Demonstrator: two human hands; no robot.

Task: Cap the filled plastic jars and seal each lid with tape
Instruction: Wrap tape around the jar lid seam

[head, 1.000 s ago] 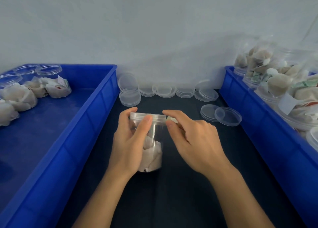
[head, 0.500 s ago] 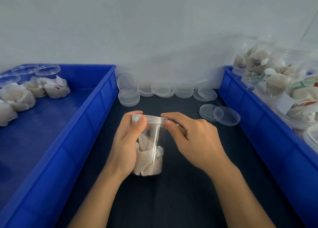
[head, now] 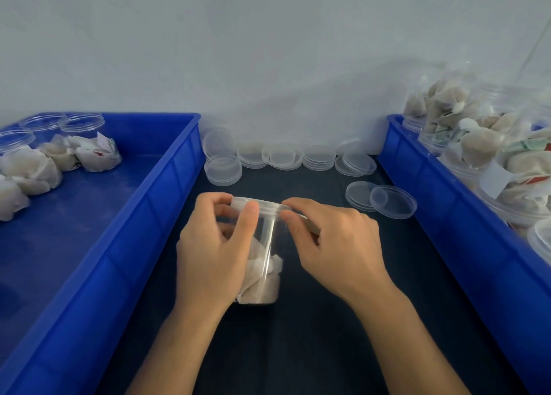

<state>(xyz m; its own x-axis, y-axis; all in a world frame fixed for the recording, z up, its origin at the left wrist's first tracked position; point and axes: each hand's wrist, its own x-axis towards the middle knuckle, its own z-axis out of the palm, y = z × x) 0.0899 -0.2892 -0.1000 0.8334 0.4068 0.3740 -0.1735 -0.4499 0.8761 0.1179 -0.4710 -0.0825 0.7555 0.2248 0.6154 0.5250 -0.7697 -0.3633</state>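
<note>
The dark table runs as a lane between two blue crates: the left crate close beside my left hand, holding a few finished jars at its far corner, and the right crate a little off from my right hand, piled with filled jars yet to be capped. Their walls stand well above the table, so I judge my free room is toward me and straight up, not sideways.

Beyond my hands, stacks of spare lids line the wall, and two loose lids lie just past my right hand; I'd keep my right elbow in so as not to sweep them.

The jar stands upright on the table between my hands, paper-wrapped pieces in its lower half. My left hand grips it round the upper wall, thumb on the lid's rim. The lid sits on top, looking level. My right hand pinches at the lid's right edge, with something small under the fingers; it could be the tape end, I cannot tell. I reckon the step goes best if my left hand turns the jar slowly while my right presses tape flat along the seam.
</note>
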